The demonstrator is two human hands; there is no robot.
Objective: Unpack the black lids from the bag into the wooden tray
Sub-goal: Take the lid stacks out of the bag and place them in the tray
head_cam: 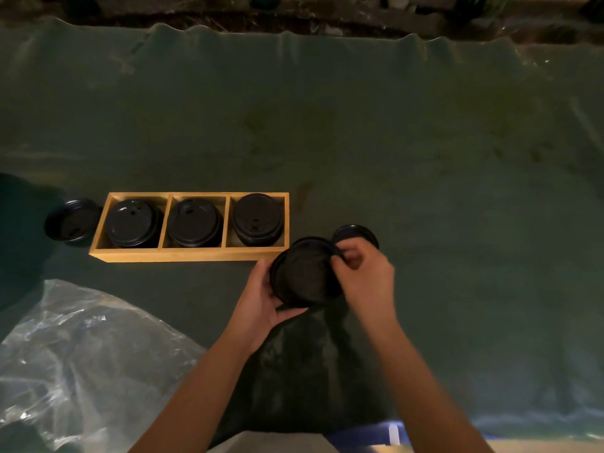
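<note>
A wooden tray point(189, 256) with three compartments lies left of centre on the green cloth; each compartment holds a stack of black lids point(134, 223). Just right of the tray, both hands hold a black lid point(304, 273) tilted toward me. My left hand point(261, 302) grips its lower left rim. My right hand point(362, 273) pinches its upper right rim. Another black lid point(354, 233) lies on the cloth behind my right hand. One more lid point(72, 220) sits upside down left of the tray. The clear plastic bag point(81, 354) lies crumpled at the lower left.
A dark green cloth point(392, 142) covers the whole table, wrinkled along its far edge. A dark plastic sheet point(304, 371) lies between my forearms. A blue object point(369, 433) shows at the near edge.
</note>
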